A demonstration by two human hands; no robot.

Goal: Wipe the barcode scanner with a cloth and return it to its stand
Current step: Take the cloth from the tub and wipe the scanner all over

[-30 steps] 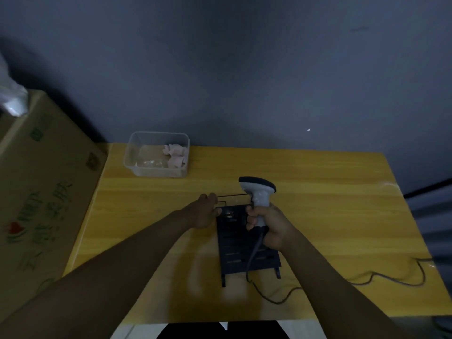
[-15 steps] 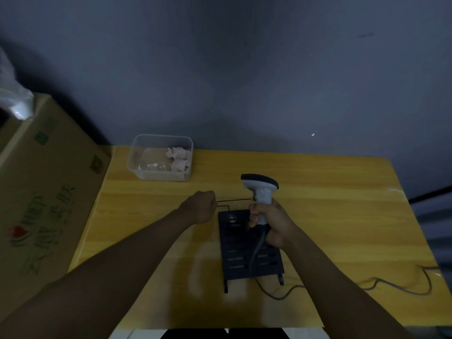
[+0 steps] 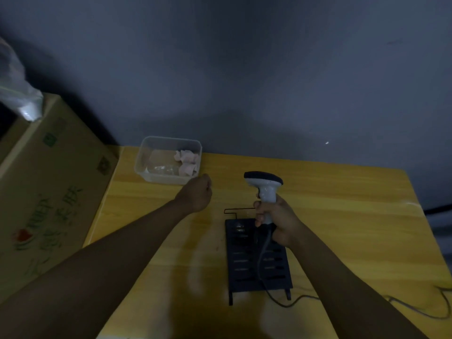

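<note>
Two bare hands are over the yellow wooden surface [image 3: 330, 216]. The right hand [image 3: 276, 223] is wrapped tight around the grip of the grey and black barcode scanner [image 3: 265, 189], which stands upright just above the black slotted metal stand [image 3: 244, 270]. The left hand [image 3: 197, 194] is curled into a loose fist and holds nothing, near the clear plastic box [image 3: 146, 167] with the crumpled pink cloth [image 3: 187, 162] inside, just beyond its knuckles.

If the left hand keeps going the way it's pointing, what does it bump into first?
Probably the clear tub holding the pink cloth. The left hand is a loose fist aimed at its near right corner, though its height above the table is hard to judge.
</note>
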